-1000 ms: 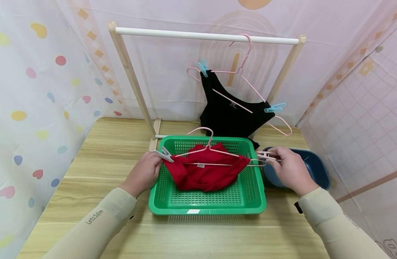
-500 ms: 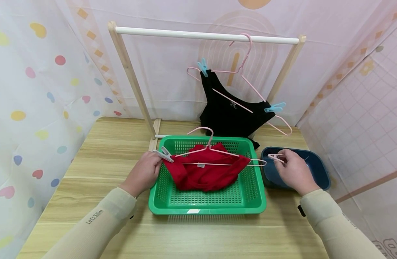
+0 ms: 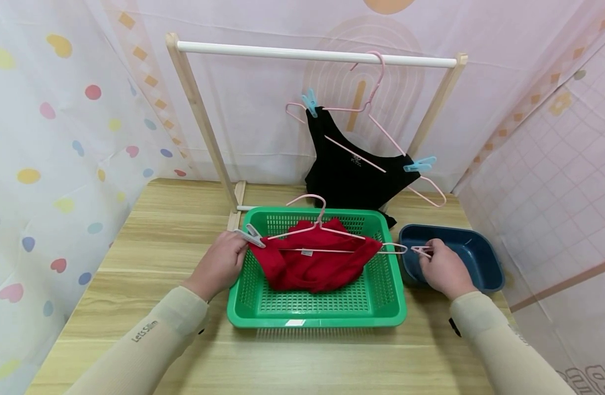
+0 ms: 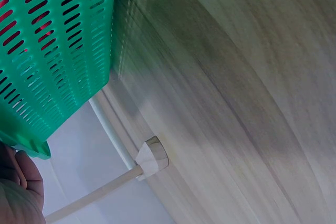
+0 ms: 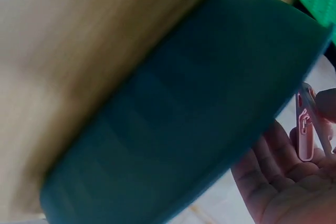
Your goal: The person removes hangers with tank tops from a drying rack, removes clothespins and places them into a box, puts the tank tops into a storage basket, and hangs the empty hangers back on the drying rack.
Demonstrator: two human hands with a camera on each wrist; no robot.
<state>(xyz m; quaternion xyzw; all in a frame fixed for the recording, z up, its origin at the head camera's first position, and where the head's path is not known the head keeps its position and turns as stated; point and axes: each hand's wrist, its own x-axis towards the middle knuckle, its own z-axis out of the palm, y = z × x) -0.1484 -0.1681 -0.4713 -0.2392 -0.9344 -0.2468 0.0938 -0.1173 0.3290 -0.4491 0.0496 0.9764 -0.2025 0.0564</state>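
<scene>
My left hand (image 3: 219, 263) grips the left end of a pink hanger (image 3: 324, 207), at the left rim of the green basket (image 3: 341, 322). A red strappy top (image 3: 307, 272) lies on the hanger, mostly inside the basket. A pale grey clothespin (image 3: 253, 237) is clipped at its left strap, beside my fingers. The hanger's right end sticks out past the basket rim. My right hand (image 3: 445, 269) pinches a pale pink clothespin (image 3: 420, 251) just right of that end, apart from it, over the blue basin (image 3: 482, 258). In the right wrist view the pink clothespin (image 5: 305, 135) sits between thumb and fingers.
Behind the basket stands a rack with a white bar (image 3: 282, 52) and wooden legs. A black top (image 3: 351, 181) hangs from it on another pink hanger, held by blue clothespins (image 3: 419, 164). Patterned cloth surrounds the wooden table (image 3: 149, 241).
My right hand has drawn the pink clothespin rightward, off the hanger's right end, then lowered slightly over the basin. The left hand, the hanger and the red top have stayed put.
</scene>
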